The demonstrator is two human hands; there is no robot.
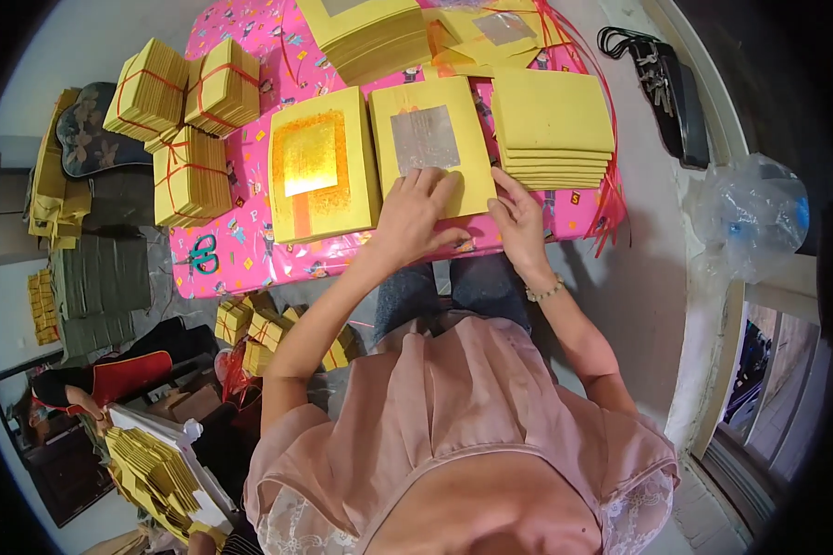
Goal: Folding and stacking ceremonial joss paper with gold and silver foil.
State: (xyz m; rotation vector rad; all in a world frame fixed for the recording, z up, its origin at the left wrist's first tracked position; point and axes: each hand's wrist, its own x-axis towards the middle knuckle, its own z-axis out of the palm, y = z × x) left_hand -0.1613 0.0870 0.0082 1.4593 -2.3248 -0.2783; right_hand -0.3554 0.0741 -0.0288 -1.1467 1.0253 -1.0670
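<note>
My left hand lies with fingers spread on the lower part of a yellow paper stack with a silver square on its top sheet. My right hand is at that stack's right edge, thumb and forefinger a little apart along the side. Whether it pinches a sheet edge I cannot make out. Left of my left hand stands another yellow paper stack, its top sheet showing a gold square with an orange border. Beyond my right hand is a pile of plain yellow paper in several layers.
The table's pink patterned cover carries green-handled scissors, yellow bundles tied with red string, more yellow stacks, and red strands at the right edge. Keys lie right. At lower left, another person is beside more yellow paper.
</note>
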